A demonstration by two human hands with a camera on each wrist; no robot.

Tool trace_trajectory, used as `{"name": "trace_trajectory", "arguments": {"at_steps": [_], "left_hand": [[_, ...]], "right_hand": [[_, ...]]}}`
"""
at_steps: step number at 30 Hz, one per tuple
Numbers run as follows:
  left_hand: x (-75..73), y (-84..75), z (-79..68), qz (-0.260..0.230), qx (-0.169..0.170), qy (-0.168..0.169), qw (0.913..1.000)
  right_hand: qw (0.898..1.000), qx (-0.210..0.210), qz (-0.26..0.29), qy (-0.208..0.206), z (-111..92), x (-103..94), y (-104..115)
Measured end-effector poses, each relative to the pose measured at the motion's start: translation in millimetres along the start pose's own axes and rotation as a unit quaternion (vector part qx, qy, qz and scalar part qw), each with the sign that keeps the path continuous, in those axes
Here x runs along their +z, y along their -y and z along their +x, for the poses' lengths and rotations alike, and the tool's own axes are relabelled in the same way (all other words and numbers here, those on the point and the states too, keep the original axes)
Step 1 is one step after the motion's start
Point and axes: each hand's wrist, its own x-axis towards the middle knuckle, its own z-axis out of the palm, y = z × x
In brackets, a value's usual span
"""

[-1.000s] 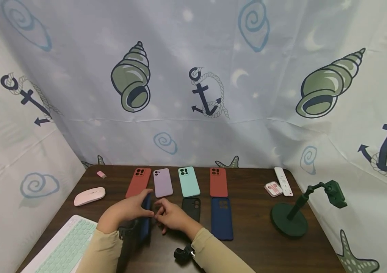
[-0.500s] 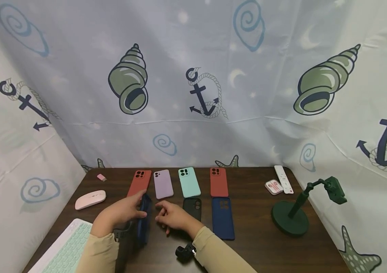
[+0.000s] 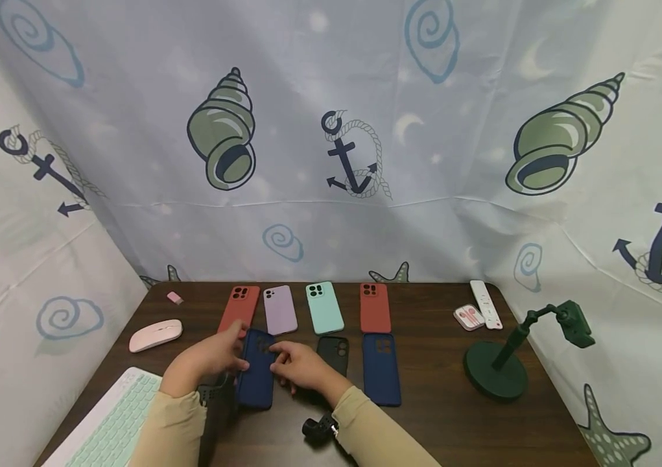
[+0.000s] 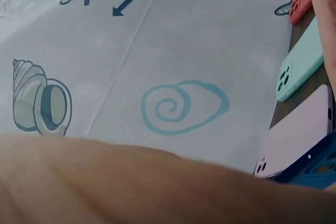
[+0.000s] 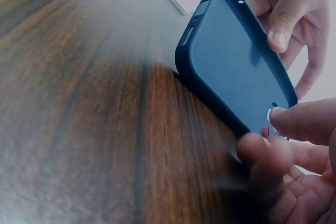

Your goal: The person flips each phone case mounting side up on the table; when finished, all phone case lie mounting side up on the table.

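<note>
A dark blue phone case [image 3: 257, 379] stands tilted on the table, its hollow inner side facing the right wrist camera. My left hand [image 3: 208, 360] grips it along the left edge, thumb in front and fingers partly hidden behind. At the camera-hole end, my right hand [image 3: 305, 368] pinches the near corner with its fingertips; one fingertip [image 5: 276, 113] lies by the camera holes. In the left wrist view only a corner of the blue case [image 4: 315, 169] shows, beside a lavender phone case [image 4: 299, 135].
Behind the hands lie phone cases: red [image 3: 239, 308], lavender [image 3: 280, 311], mint [image 3: 325, 310] and another red [image 3: 375, 310]. A black case [image 3: 333, 353] and second blue case [image 3: 381, 373] lie right of the hands. Keyboard [image 3: 115, 415] and mouse [image 3: 155, 335] sit left, a green lamp [image 3: 496, 373] right.
The blue case has turned from nearly edge-on to show its broad face in the head view. My right fingertips, apart from it half a second ago, now meet its upper right edge.
</note>
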Motion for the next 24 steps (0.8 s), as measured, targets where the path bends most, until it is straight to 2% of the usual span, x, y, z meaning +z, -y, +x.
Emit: {"name": "trace_trajectory", "arguments": {"at_steps": [5, 8, 10, 14, 17, 21, 24], "left_hand": [[3.3, 7.8, 7.8, 0.062, 0.032, -0.008, 0.9975], [8.7, 11.4, 14.4, 0.097, 0.038, -0.010, 0.9945], [12.8, 11.6, 18.7, 0.107, 0.030, -0.004, 0.9937], [19.4, 7.5, 24.9, 0.092, 0.009, 0.015, 0.9956], [22.1, 4.4, 26.0, 0.076, -0.002, 0.016, 0.9970], [23.9, 3.6, 24.4, 0.065, -0.006, 0.026, 0.9975], [24.1, 4.4, 22.9, 0.056, -0.007, 0.037, 0.9978]], "right_hand": [[0.999, 0.006, -0.020, -0.032, 0, -1.0, -5], [0.999, 0.008, -0.025, -0.043, -1, -4.2, -7], [0.998, 0.011, -0.029, -0.054, -2, -7.3, -7], [0.996, 0.020, -0.033, -0.077, -4, -13.8, -7], [0.996, 0.018, -0.029, -0.080, -6, -16.2, -6], [0.996, 0.015, -0.036, -0.079, -7, -16.8, -7], [0.996, 0.020, -0.015, -0.081, -7, -17.4, -7]]}}
